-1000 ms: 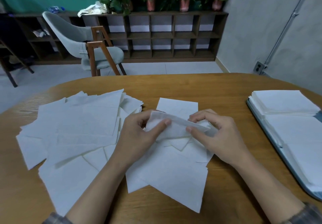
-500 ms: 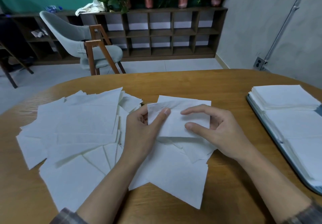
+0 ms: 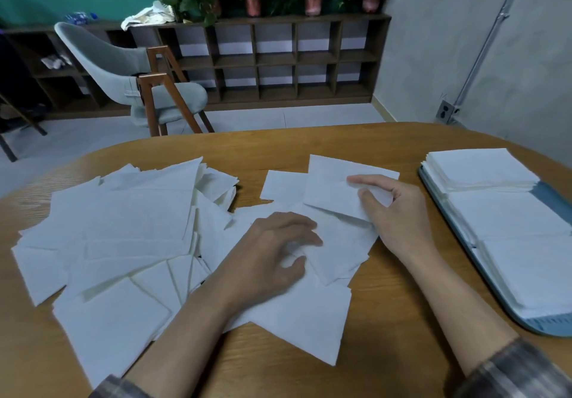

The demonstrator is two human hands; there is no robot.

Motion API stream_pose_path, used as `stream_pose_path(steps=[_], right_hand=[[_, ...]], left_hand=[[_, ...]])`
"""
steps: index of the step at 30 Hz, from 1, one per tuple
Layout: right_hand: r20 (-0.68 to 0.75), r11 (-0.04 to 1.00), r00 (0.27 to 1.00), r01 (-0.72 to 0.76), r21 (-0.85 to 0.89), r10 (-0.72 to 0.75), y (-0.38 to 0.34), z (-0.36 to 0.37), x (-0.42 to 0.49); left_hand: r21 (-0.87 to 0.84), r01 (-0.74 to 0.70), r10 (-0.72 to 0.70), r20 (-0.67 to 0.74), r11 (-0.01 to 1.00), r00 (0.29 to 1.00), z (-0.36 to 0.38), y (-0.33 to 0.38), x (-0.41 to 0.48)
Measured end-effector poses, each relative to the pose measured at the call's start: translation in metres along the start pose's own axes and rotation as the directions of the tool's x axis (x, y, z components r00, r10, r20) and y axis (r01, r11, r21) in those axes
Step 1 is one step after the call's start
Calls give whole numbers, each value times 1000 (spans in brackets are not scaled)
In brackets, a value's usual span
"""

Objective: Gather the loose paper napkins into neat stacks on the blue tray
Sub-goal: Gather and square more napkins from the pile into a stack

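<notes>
Left hand (image 3: 272, 255) has dropped onto loose napkins (image 3: 123, 227) on bench (image 3: 387, 320), fingers relaxed and apart. Right hand (image 3: 399, 208) has shifted right, fingers pinching one napkin (image 3: 334, 184). Stacks (image 3: 507, 221) sit on blue tray (image 3: 554, 201).

The right hand (image 3: 393, 211) pinches a napkin (image 3: 334, 184); the blurred left hand (image 3: 275, 252) seems to rest on loose napkins (image 3: 123, 227)

We are seeing soft, even indoor light, dimming toward the upper left of the frame. The white napkins (image 3: 123, 227) are reading pale without glare. Faint shadows are lying beneath the left hand (image 3: 272, 258), whose fingertips (image 3: 311, 236) are smearing into blur. The wide lens is bowing the table (image 3: 309, 146) edge and stretching the lower corners.
</notes>
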State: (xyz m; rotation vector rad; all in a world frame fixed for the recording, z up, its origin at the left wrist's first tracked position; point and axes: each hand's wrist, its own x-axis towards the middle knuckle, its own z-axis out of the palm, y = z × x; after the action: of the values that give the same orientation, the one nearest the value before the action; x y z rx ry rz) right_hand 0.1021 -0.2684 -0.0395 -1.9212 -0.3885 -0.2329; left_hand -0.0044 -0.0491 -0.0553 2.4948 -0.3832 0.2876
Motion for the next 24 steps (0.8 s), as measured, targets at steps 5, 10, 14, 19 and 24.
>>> stream_pose_path(steps=[5,10,14,19,24], right_hand=[[140,991,983,127,-40,-121,-8,-1,-5],[401,982,896,178,67,-190,-22,1,-15],[382,981,908,117,156,-169,-26,12,-22],[282,926,959,-122,358,17,-27,11,-21],[336,898,939,-213,384,79,-30,12,-21]], left_hand=[[-19,-46,43,-123,999,991,7,-2,3],[-155,-58,-11,-414,986,910,-3,9,4],[-146,-116,34,-473,983,881,-10,12,5],[-403,48,-216,-382,914,899,-23,11,1],[-559,70,-340,-395,826,853,-35,12,1]])
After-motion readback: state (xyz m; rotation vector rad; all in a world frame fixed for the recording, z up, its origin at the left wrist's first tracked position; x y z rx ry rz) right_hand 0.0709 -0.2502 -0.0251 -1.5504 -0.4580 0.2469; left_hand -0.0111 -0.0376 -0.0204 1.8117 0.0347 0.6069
